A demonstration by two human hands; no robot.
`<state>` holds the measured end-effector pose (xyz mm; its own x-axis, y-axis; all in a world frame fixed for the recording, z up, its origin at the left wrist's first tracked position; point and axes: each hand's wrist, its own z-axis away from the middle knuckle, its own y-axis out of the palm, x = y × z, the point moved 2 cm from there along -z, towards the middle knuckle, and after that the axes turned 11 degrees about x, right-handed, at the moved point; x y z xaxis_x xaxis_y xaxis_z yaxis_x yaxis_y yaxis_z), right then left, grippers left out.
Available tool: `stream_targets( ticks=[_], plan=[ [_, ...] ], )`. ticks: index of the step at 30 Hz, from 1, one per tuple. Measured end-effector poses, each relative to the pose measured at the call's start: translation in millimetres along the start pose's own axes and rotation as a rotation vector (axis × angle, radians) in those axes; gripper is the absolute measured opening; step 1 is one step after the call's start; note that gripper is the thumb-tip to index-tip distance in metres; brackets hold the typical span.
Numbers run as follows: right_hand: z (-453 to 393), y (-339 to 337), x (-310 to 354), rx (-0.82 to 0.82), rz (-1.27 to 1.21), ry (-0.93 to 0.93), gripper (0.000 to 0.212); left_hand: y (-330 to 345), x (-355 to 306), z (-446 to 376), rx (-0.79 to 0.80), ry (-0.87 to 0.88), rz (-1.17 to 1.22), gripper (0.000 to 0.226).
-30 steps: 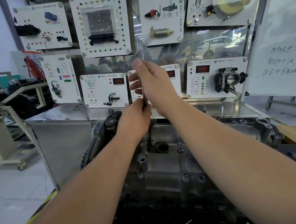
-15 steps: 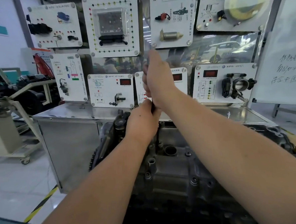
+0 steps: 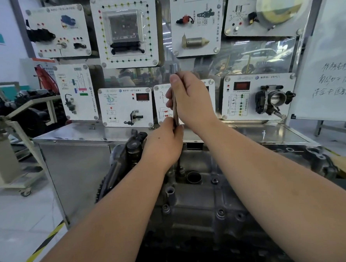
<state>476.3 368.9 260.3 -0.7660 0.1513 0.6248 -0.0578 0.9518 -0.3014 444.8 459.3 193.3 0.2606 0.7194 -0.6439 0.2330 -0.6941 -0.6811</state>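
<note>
Loosening step on the engine (image 3: 192, 200): my left hand (image 3: 164, 143) low and right hand (image 3: 192, 101) high grip the upright wrench (image 3: 175, 110); next probably needs steady, square turning.

The whiteboard (image 3: 335, 46) at the right carries three lines of handwritten Chinese, cut off by the frame edge. In the third line "中国" can be read; the other characters are not sure. The throttle panel (image 3: 247, 108) has at its top a round VW logo and a short printed Chinese heading, too blurred to read. The sensor panel (image 3: 124, 105) has the same kind of heading, also unreadable.
</note>
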Motion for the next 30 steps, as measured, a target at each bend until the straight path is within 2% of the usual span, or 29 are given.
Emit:
stream_targets(
  ticks=[5, 8, 14, 17, 21, 24, 27, 30],
  plan=[
    [0.8, 1.3, -1.3, 0.044, -0.027, 0.002, 0.021, -0.9, -0.6, 2.9, 0.007, -0.013, 0.002, 0.025],
    [4.8, 3.5, -2.8, 0.049, -0.049, 0.021, 0.005, -2.0, -2.8, 4.0, -0.005, -0.006, 0.017, 0.024],
    [4.0, 1.4, -6.0, 0.008, 0.127, -0.012, 0.006, -1.9, -0.9, 5.0, -0.038, -0.001, 0.032, 0.026],
    [3.1, 0.8, -3.4, 0.041, 0.13, 0.0, 0.011, -1.8, -1.4, 6.5, -0.03, 0.006, 0.026, 0.031],
    [5.0, 3.3, 0.9, 0.083, 0.097, -0.001, 0.019, -2.1, -2.4, 8.8, -0.017, 0.016, -0.002, 0.027],
    [6.9, 2.9, -2.0, 0.051, 0.049, 0.019, 0.006, -2.5, -3.1, 9.4, -0.019, 0.018, 0.005, 0.026],
    [9.4, 4.8, -5.7, 0.025, 0.054, 0.029, 0.022, -3.1, -2.7, 8.6, -0.029, 0.024, 0.016, 0.025],
    [10.1, 6.3, -6.8, 0.001, 0.105, 0.006, 0.012, -3.0, -1.9, 8.0, -0.045, 0.031, 0.027, 0.022]
  ],
)
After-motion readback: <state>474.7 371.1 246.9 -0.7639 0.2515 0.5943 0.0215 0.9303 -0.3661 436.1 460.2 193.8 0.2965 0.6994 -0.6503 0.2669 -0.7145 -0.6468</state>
